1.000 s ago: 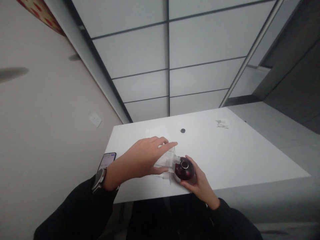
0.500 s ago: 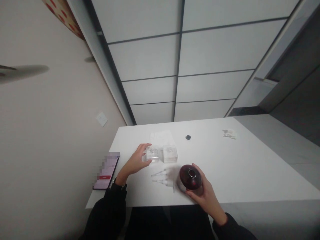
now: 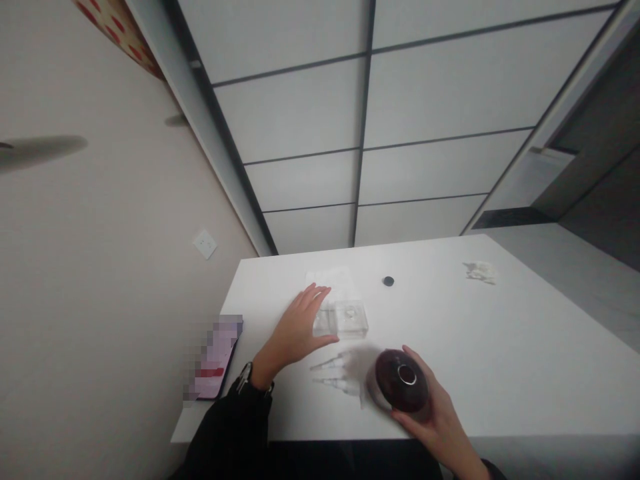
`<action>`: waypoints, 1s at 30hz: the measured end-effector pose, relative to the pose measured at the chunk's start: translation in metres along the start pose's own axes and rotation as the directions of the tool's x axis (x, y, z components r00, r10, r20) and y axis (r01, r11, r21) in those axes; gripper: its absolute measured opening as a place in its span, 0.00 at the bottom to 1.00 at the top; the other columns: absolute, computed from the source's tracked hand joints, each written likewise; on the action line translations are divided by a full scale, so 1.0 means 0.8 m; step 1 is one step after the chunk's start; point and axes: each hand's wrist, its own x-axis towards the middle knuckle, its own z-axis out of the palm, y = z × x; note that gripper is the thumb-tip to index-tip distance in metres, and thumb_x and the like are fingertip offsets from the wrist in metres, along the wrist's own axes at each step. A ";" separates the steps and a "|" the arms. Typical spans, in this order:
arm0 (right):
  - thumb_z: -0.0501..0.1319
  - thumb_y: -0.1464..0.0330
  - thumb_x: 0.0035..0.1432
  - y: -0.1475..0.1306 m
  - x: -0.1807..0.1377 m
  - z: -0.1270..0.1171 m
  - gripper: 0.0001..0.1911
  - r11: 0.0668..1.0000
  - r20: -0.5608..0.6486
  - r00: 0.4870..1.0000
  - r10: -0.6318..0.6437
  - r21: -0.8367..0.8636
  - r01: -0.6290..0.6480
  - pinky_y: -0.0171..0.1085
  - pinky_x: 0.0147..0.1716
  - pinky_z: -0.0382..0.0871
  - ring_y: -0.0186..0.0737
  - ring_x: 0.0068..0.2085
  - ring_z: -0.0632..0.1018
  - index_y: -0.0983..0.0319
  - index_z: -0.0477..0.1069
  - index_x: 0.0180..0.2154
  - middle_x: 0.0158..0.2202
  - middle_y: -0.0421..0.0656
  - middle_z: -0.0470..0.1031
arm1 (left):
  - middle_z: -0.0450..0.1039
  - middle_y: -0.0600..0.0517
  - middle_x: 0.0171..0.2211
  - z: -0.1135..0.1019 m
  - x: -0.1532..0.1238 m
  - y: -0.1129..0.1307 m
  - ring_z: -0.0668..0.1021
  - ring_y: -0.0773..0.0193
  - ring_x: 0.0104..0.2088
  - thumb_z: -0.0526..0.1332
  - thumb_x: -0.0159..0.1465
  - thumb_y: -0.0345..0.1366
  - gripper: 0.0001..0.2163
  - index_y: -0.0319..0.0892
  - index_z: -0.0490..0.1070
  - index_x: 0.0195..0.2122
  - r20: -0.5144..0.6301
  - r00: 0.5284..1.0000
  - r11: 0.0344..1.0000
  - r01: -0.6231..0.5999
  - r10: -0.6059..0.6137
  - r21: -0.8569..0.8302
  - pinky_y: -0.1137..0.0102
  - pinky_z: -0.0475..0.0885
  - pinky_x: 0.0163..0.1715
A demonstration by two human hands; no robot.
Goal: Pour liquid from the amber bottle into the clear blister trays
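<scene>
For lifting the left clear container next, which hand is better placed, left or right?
Left, I would judge. The left hand is at the left clear container, thumb and fingers spread about it; whether they touch is unclear. The right hand holds the dark bottle.

A phone [image 3: 219, 353] and probably a crumpled tissue [image 3: 480, 273] lie apart.

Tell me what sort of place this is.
Probably a room in a home, though a small office can't be ruled out: pale panels like wardrobe doors, a wall socket, and a plain white table with a phone on it.
</scene>
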 end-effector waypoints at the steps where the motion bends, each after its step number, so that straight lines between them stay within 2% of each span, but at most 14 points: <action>1: 0.69 0.52 0.62 0.000 -0.001 0.001 0.43 1.000 -0.011 1.000 0.012 0.007 -0.012 0.59 0.66 0.70 0.65 0.69 0.71 0.60 0.58 0.71 0.71 0.58 0.66 | 0.61 0.37 0.72 0.001 0.009 0.008 0.59 0.39 0.75 0.74 0.61 0.52 0.45 0.43 0.55 0.72 0.031 0.999 0.997 -0.025 0.023 0.073 0.43 0.55 0.74; 4: 0.69 0.52 0.61 -0.005 -0.002 0.004 0.44 0.997 -0.013 0.998 0.067 0.036 -0.066 0.59 0.68 0.67 0.65 0.70 0.70 0.60 0.59 0.71 0.71 0.57 0.66 | 0.68 0.35 0.68 0.009 0.035 0.026 0.61 0.36 0.74 0.76 0.56 0.56 0.47 0.40 0.59 0.70 0.103 0.992 0.971 -0.100 0.079 0.219 0.40 0.53 0.73; 7: 0.70 0.51 0.60 -0.009 -0.001 0.004 0.45 0.994 -0.013 0.995 0.094 0.060 -0.093 0.60 0.68 0.67 0.66 0.70 0.69 0.59 0.59 0.71 0.71 0.56 0.65 | 0.74 0.33 0.63 0.018 0.051 0.037 0.67 0.36 0.71 0.78 0.56 0.52 0.43 0.37 0.64 0.67 0.135 0.984 0.947 -0.154 0.120 0.282 0.39 0.52 0.72; 10: 0.71 0.52 0.59 -0.008 0.000 0.004 0.46 0.995 -0.017 0.997 0.074 0.062 -0.073 0.61 0.67 0.68 0.66 0.70 0.70 0.58 0.58 0.71 0.71 0.56 0.66 | 0.77 0.35 0.58 0.020 0.059 0.045 0.75 0.39 0.65 0.78 0.58 0.47 0.35 0.37 0.70 0.61 0.132 0.981 0.943 -0.174 0.142 0.284 0.41 0.55 0.72; 14: 0.71 0.53 0.60 -0.005 0.001 0.003 0.46 0.999 -0.018 0.999 0.037 0.039 -0.036 0.61 0.66 0.70 0.66 0.69 0.71 0.58 0.58 0.72 0.71 0.57 0.66 | 0.79 0.39 0.55 0.009 0.059 0.057 0.79 0.42 0.59 0.78 0.58 0.47 0.34 0.38 0.69 0.60 0.058 0.989 0.964 -0.149 0.139 0.222 0.42 0.57 0.72; 16: 0.71 0.53 0.60 -0.005 0.001 0.003 0.45 0.999 -0.016 0.999 0.036 0.039 -0.036 0.61 0.66 0.70 0.66 0.69 0.71 0.58 0.58 0.72 0.71 0.56 0.66 | 0.78 0.39 0.57 0.000 0.053 0.064 0.79 0.43 0.60 0.78 0.58 0.45 0.35 0.40 0.66 0.62 0.008 0.993 0.978 -0.120 0.121 0.173 0.42 0.58 0.72; 18: 0.71 0.53 0.60 -0.006 0.002 0.003 0.45 0.998 -0.016 0.999 0.043 0.049 -0.042 0.60 0.66 0.69 0.65 0.69 0.70 0.58 0.58 0.72 0.71 0.56 0.66 | 0.75 0.40 0.61 -0.012 0.043 0.071 0.78 0.43 0.61 0.77 0.59 0.42 0.36 0.43 0.62 0.64 -0.048 0.996 0.994 -0.068 0.073 0.086 0.44 0.65 0.69; 21: 0.71 0.54 0.60 -0.009 0.004 0.002 0.45 0.997 -0.016 0.999 0.046 0.067 -0.045 0.60 0.68 0.67 0.65 0.70 0.69 0.58 0.57 0.72 0.72 0.56 0.64 | 0.74 0.42 0.59 -0.030 0.020 0.083 0.79 0.45 0.59 0.76 0.58 0.37 0.35 0.45 0.60 0.62 -0.114 0.993 0.996 0.028 -0.037 -0.083 0.49 0.75 0.61; 25: 0.70 0.54 0.62 -0.015 0.010 -0.002 0.45 0.996 0.014 0.999 0.044 0.080 -0.045 0.62 0.68 0.65 0.64 0.71 0.68 0.57 0.56 0.73 0.73 0.56 0.63 | 0.72 0.44 0.58 -0.049 -0.013 0.093 0.77 0.47 0.60 0.73 0.58 0.31 0.31 0.47 0.61 0.60 -0.158 0.987 0.982 0.003 -0.033 -0.186 0.48 0.73 0.63; 27: 0.71 0.53 0.61 -0.018 0.011 -0.004 0.46 0.995 0.024 0.998 0.050 0.084 -0.052 0.63 0.69 0.65 0.64 0.71 0.68 0.56 0.55 0.73 0.73 0.57 0.63 | 0.71 0.45 0.59 -0.052 -0.028 0.094 0.75 0.47 0.62 0.72 0.59 0.32 0.30 0.48 0.62 0.60 -0.134 0.991 0.974 -0.011 -0.020 -0.225 0.47 0.71 0.65; 30: 0.72 0.52 0.60 -0.018 0.009 -0.002 0.46 0.993 -0.023 0.998 0.066 0.105 -0.063 0.61 0.67 0.68 0.63 0.69 0.71 0.56 0.56 0.72 0.70 0.58 0.66 | 0.68 0.44 0.63 -0.051 -0.046 0.091 0.73 0.46 0.64 0.73 0.59 0.33 0.34 0.50 0.59 0.63 -0.075 0.994 0.949 0.051 -0.078 -0.312 0.47 0.70 0.66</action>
